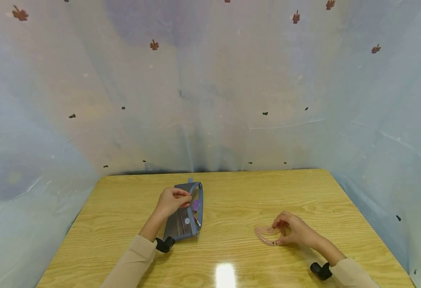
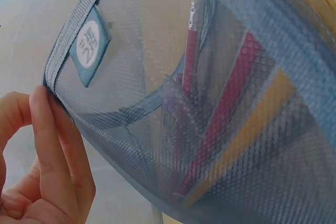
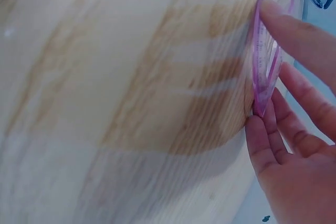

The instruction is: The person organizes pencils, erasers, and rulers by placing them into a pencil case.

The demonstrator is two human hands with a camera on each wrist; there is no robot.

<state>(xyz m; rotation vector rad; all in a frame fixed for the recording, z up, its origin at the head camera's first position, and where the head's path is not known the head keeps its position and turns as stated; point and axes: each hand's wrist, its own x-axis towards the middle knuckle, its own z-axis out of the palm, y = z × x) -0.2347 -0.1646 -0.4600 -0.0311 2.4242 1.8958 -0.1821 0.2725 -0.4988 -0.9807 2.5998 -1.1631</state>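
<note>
A blue-grey mesh pencil case (image 1: 177, 225) stands open on the left part of the table. My left hand (image 1: 172, 202) pinches the edge of its opening between thumb and fingers, as the left wrist view also shows. Through the mesh (image 2: 121, 124) I see a red pencil (image 2: 190, 59) with a white eraser end, and a red and a yellow strip. A purple item (image 1: 196, 205) shows in the opening; its kind is unclear. On the right, my right hand (image 1: 296, 231) holds a clear pink protractor (image 3: 259, 56) by its edges, close to the tabletop.
The wood-grain table (image 1: 232, 200) has a bright light reflection near its front. A patterned pale curtain (image 1: 217, 100) hangs behind the table and along its sides. Black wrist cameras (image 1: 165, 244) sit at both cuffs.
</note>
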